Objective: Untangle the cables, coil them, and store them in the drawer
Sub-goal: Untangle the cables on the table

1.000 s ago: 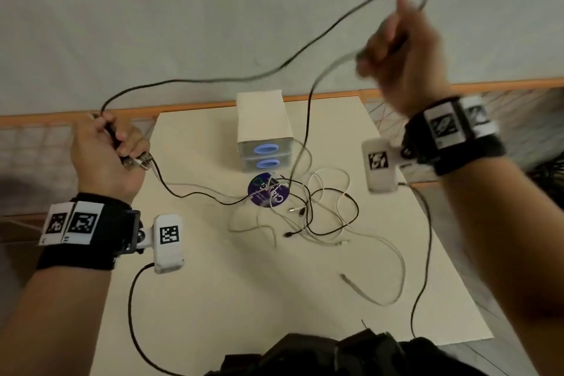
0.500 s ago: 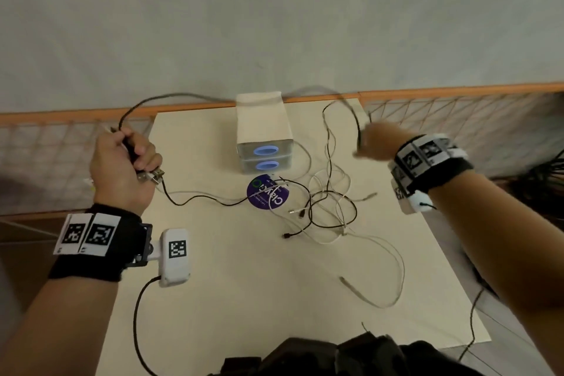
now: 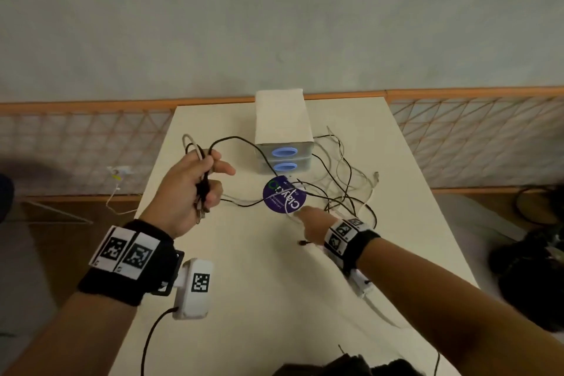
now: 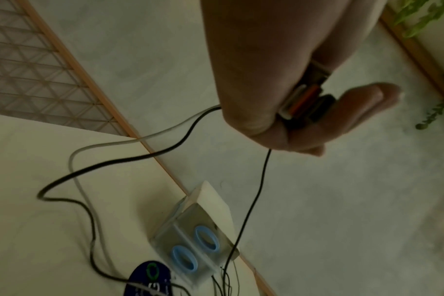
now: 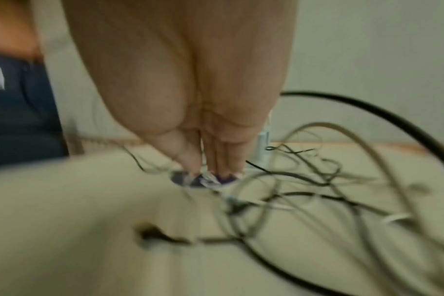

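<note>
the left hand (image 3: 186,189) is raised at the left, fingers curled round cable ends, index finger and thumb sticking out. the right hand (image 3: 311,221) reaches low toward the middle, fingers together and pointing down, fingertips (image 5: 226,170) at the surface.

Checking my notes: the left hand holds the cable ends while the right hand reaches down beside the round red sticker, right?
Not quite: the sticker is purple, as the head view shows. The left hand does hold the cable ends, and the right hand reaches down beside it.
</note>
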The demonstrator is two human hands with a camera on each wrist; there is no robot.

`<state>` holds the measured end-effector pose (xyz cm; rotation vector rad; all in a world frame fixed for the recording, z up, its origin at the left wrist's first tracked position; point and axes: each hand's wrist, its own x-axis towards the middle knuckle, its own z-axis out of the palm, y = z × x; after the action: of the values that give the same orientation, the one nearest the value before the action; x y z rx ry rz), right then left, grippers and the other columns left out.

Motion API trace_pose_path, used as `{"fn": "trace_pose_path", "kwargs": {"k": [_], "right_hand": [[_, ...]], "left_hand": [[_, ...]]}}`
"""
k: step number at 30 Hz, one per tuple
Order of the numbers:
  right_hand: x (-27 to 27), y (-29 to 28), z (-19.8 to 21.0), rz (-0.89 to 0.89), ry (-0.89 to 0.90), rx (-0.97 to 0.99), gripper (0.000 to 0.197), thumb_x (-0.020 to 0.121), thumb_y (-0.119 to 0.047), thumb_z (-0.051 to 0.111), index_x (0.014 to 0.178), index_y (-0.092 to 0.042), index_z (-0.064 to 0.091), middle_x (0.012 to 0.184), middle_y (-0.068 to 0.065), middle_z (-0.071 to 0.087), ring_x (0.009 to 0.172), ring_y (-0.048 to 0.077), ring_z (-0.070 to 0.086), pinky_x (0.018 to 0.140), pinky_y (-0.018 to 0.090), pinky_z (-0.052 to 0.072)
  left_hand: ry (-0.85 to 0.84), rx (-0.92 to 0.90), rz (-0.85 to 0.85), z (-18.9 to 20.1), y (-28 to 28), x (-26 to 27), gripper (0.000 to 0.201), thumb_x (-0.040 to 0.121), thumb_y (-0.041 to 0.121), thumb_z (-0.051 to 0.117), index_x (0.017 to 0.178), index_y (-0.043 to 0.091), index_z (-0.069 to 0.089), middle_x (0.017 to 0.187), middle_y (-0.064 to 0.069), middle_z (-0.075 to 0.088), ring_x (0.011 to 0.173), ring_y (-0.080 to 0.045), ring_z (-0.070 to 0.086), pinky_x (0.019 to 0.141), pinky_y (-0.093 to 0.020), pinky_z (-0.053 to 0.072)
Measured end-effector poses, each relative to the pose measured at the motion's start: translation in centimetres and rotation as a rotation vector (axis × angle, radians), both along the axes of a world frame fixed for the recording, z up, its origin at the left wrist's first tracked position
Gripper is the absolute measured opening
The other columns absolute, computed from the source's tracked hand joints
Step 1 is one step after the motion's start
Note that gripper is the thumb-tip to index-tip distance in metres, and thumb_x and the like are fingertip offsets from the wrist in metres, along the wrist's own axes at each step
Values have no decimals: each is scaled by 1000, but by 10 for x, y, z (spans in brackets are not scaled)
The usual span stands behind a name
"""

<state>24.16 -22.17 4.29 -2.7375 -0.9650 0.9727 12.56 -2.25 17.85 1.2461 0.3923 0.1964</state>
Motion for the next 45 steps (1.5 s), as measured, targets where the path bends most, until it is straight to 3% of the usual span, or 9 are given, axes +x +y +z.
{"fn": "trace_pose_path", "kwargs": {"k": [9,15,19,25,30,35,38,41,45], "right_hand": [[7,-31,-47,159,-372,-76,27,95,-22,46,119,-17,59,118,4,62,113,26,55,103,42,30],[3,-53,48,-302,188,774,31,99,-27,46,128,-25,59,83,-18,65,66,14,55,69,19,48],[14,-54,117,-252,391,959,34,98,1,36,129,-7,49,54,-21,49,52,3,37,54,14,34],[2,-28,143,-26,378,888,11,91,-3,58,95,-6,48,70,6,62,64,16,57,62,20,46],[-14,-16,106,-204,303,988,17,87,-11,64,86,-3,49,64,4,53,52,7,48,54,18,41],[-45,-29,43,-129,219,616,36,88,-49,58,68,-20,51,60,-8,44,58,4,43,57,18,35],[-46,-59,-7,-97,-2,347,41,91,-53,47,85,-15,60,77,5,54,84,25,57,70,29,38],[-48,-78,-37,-88,-126,169,39,98,-39,37,106,-13,64,108,11,60,114,27,48,93,36,36],[-53,-70,-41,-237,71,291,35,99,-31,39,104,-13,68,100,3,57,104,22,50,98,35,39]], "left_hand": [[87,-69,-130,-19,-11,-1,15,100,14,38,97,12,53,79,-10,70,65,-26,68,59,-32,57],[169,154,-169,-31,-25,15,10,101,14,39,97,12,47,75,-10,65,50,-23,56,48,-27,45],[180,204,-201,-28,-39,28,14,101,15,36,90,14,45,56,0,47,45,-17,44,51,-30,35],[180,231,-406,-13,-72,29,31,100,41,37,83,16,47,62,0,44,50,-13,40,51,-27,33],[193,244,-544,-15,-66,17,25,94,42,47,81,20,47,58,-2,23,42,-10,23,38,-21,22],[360,360,-638,-29,-35,-6,47,87,45,61,103,1,57,51,2,27,39,-12,27,39,-20,22],[389,272,-553,-29,7,-15,80,56,58,79,105,-3,60,51,-6,33,40,-17,35,43,-26,19],[390,175,-602,-30,26,-24,94,42,53,90,107,-6,58,66,-22,59,57,-32,61,44,-29,44],[330,13,-601,-38,18,-25,86,46,32,93,118,4,56,97,-19,68,71,-29,67,50,-27,49]]}}
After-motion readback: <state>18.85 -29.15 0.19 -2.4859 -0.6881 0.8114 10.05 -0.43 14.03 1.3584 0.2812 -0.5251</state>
